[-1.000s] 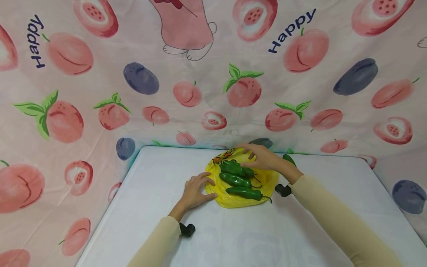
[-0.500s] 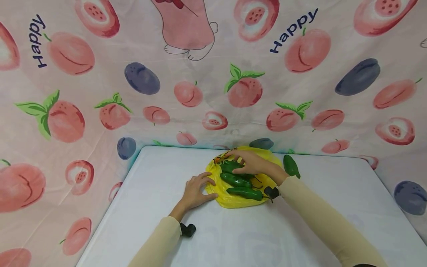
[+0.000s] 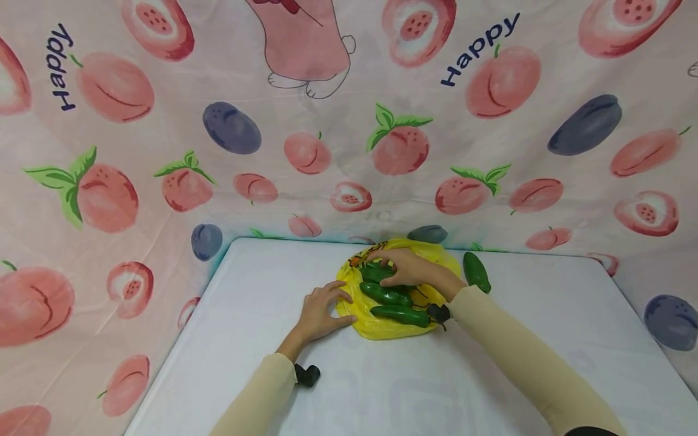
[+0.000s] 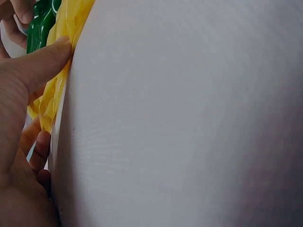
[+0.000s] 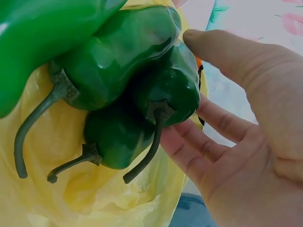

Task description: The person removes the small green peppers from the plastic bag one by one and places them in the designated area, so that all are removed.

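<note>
Nearest on my feed, the left hand (image 3: pixel 318 312), loosely spread, touches the edge of a yellow bag (image 3: pixel 371 330) on the white desk (image 3: pixel 245 290). Green peppers (image 3: pixel 400 315) lie on the bag; beyond the front ones, I see the right hand (image 3: pixel 410 266) grasping a rear pepper (image 5: pixel 174 90) between thumb and fingers. A lone pepper (image 3: pixel 477 272) lies rightward; behind hangs fruit-print cloth (image 3: pixel 327 115).

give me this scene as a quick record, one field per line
surface: white table
bag: yellow bag beneath the peppers
on bag: at least four green peppers
apart: one loose pepper, right of the bag
left hand: touches the bag's left edge
right hand: touches the rear peppers; firm grip unclear
backdrop: pink fruit-print cloth
</note>
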`<action>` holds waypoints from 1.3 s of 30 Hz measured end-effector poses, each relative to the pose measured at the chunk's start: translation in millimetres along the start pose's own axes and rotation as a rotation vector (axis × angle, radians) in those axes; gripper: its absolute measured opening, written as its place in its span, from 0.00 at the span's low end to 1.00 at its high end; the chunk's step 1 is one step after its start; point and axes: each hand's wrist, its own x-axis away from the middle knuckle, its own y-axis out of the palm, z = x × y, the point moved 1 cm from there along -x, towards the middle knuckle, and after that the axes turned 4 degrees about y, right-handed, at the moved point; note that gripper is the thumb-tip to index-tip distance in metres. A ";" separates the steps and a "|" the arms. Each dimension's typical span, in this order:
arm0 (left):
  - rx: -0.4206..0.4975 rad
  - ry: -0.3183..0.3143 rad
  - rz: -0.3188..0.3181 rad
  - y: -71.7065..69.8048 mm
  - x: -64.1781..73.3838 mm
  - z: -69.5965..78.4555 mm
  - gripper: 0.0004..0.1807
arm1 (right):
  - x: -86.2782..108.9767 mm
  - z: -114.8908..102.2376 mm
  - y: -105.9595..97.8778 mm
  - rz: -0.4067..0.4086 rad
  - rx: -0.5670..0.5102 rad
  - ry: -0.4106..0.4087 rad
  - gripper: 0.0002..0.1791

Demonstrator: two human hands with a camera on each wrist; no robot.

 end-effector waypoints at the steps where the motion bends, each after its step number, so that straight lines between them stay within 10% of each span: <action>1: -0.001 0.000 0.002 0.2 -0.2 -0.2 0.18 | -0.6 -0.1 0.3 -0.003 0.008 0.009 0.34; 39: -0.013 -0.005 0.012 1.7 -0.4 -0.9 0.18 | -5.2 -5.5 -0.2 -0.036 0.163 0.026 0.22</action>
